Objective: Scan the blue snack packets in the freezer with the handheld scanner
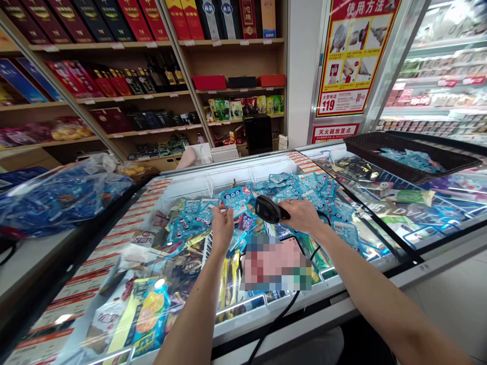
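1. Left hand (pixel 223 223), centre of frame: grip pinched, thumb and fingers, on the lower left edge of a blue packet (pixel 235 201). Packet is raised with its printed side showing, a bit left of the scanner.
2. Right hand (pixel 300 215), right of centre: grip wrapped around the handle of a black handheld scanner (pixel 267 210). Scanner head points left at the packet, near it, with a small gap between.
3. Black cable (pixel 291 304) runs from the right wrist area down past the phone to the bottom edge of the frame.
4. Phone (pixel 276 258), below the scanner, lies on the glass-topped freezer (pixel 437 266); its screen is pixelated, content unreadable.
5. More blue packets (pixel 315 185) lie in a loose, overlapping spread across the middle of the frame, behind and on both sides of the hands.
6. Dark tray (pixel 462 161), right side of frame, sits on the freezer; a small heap of similar packets (pixel 413 159) is inside.
7. Clear plastic bag (pixel 68 192) full of blue packs, left edge of frame.
8. Wooden shelves (pixel 236 43) with boxes, bottles and bagged goods, upper left to upper middle. Red and yellow poster (pixel 359 56), upper right, beside lit display shelves (pixel 443 83).
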Available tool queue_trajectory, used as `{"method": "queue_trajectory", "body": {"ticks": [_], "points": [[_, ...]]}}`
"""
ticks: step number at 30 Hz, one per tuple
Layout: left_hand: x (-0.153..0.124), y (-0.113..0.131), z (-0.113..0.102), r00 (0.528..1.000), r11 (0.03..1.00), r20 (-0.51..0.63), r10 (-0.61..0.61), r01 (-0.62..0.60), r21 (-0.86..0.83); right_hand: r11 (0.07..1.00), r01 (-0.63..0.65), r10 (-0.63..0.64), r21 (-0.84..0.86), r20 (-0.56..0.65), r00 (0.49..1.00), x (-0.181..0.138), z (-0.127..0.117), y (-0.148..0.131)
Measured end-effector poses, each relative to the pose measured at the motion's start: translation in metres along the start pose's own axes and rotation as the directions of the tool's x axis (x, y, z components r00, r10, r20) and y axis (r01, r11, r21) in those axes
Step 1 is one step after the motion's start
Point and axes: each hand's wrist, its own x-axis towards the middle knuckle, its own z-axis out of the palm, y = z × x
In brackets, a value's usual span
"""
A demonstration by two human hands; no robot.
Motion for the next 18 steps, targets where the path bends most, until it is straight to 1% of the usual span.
{"method": "queue_trajectory", "body": {"ticks": [7,14,18], "points": [[0.001,0.000,0.002,1.000,0.996,0.026,0.002,-0.005,0.091,1.000,0.030,-0.029,-0.010,0.023,0.999,0.000,0.001,-0.002],[0.004,-0.011,0.006,0.994,0.994,0.100,-0.039,0.028,0.107,0.999,0.040,-0.040,-0.003,0.029,0.999,0.000,0.001,-0.002],[0.005,-0.011,0.006,0.994,0.995,0.103,-0.043,0.033,0.099,0.999,0.053,-0.053,0.004,0.034,0.998,0.000,0.001,-0.003]]}}
